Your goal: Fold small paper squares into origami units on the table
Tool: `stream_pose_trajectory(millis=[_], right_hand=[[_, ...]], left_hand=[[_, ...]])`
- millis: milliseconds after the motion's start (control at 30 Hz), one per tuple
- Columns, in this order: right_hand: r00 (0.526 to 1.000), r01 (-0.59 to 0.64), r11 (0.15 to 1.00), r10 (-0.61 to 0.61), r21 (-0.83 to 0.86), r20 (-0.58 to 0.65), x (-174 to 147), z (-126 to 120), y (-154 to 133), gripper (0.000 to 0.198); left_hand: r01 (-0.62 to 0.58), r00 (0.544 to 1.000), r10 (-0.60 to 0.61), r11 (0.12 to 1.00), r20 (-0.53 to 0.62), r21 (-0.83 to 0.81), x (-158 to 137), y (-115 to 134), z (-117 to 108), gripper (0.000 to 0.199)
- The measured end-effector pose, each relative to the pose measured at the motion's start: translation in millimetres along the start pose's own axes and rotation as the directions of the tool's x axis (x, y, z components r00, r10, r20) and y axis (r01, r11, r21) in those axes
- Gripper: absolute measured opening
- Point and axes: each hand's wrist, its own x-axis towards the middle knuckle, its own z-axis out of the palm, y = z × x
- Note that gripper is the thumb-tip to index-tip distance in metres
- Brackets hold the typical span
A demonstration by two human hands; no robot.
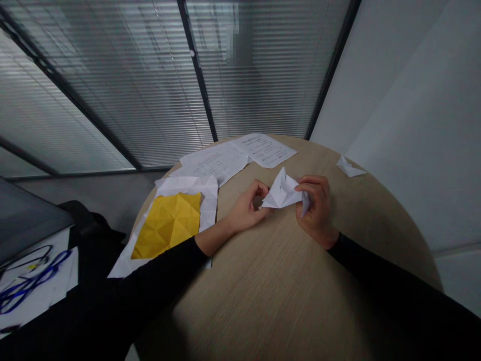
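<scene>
A white folded paper boat point(282, 192) with a pointed peak is held up between my two hands, just above the table. My right hand point(316, 208) grips its right end, fingers over the top and thumb below. At the boat's left tip, my left hand point(248, 206) is curled with thumb and fingers closing on the corner; the exact contact is partly hidden. Farther back on the right, a smaller white paper boat point(349, 168) rests near the table edge.
The round wooden table point(259, 291) carries printed sheets point(265, 149) at the back. On its left, creased yellow paper point(171, 223) lies over creased white paper point(210, 193). Blue cables point(35, 283) lie on papers at far left. Blinds point(158, 90) and a white wall point(417, 125) stand behind.
</scene>
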Motion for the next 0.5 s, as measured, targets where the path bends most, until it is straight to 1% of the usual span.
stream_pose_trajectory(millis=[67, 100, 167, 233, 267, 333, 400, 500], right_hand=[[1.000, 0.004, 1.000, -0.003, 0.028, -0.030, 3.7, 0.0, 3.3, 0.033], [0.999, 0.003, 0.999, -0.002, 0.040, -0.033, 4.8, 0.0, 4.7, 0.033], [1.000, 0.004, 0.998, -0.005, 0.070, 0.008, 5.4, -0.6, 6.4, 0.034], [0.993, 0.028, 0.993, -0.042, 0.118, 0.113, 3.9, -1.4, 6.1, 0.037], [0.982, 0.042, 0.988, -0.068, 0.146, 0.177, 2.7, -1.6, 5.2, 0.038], [0.956, 0.055, 0.979, -0.109, 0.198, 0.274, 0.3, -1.5, 2.7, 0.039], [0.948, 0.047, 0.974, -0.114, 0.222, 0.298, -1.5, -0.6, 0.2, 0.039], [0.964, 0.017, 0.979, -0.070, 0.205, 0.256, -2.6, 1.0, -1.7, 0.037]], left_hand=[[-0.055, 0.997, 0.063, 0.986, 0.045, -0.158, 1.0, -1.6, -1.0, 0.059], [-0.062, 0.997, 0.073, 0.969, 0.037, -0.238, 1.9, -2.8, -0.9, 0.064], [-0.033, 0.999, 0.026, 0.940, -0.025, -0.340, 4.5, -5.3, 0.0, 0.065], [0.024, 0.994, -0.058, 0.936, -0.088, -0.351, 7.1, -6.9, 1.5, 0.058], [0.050, 0.991, -0.090, 0.940, -0.104, -0.338, 8.1, -7.2, 2.1, 0.054], [0.076, 0.989, -0.113, 0.946, -0.099, -0.316, 8.9, -6.5, 2.8, 0.050], [0.089, 0.991, -0.116, 0.948, -0.071, -0.307, 8.4, -5.1, 2.9, 0.047], [0.121, 0.990, -0.138, 0.950, -0.037, -0.288, 7.2, -3.2, 2.6, 0.044]])
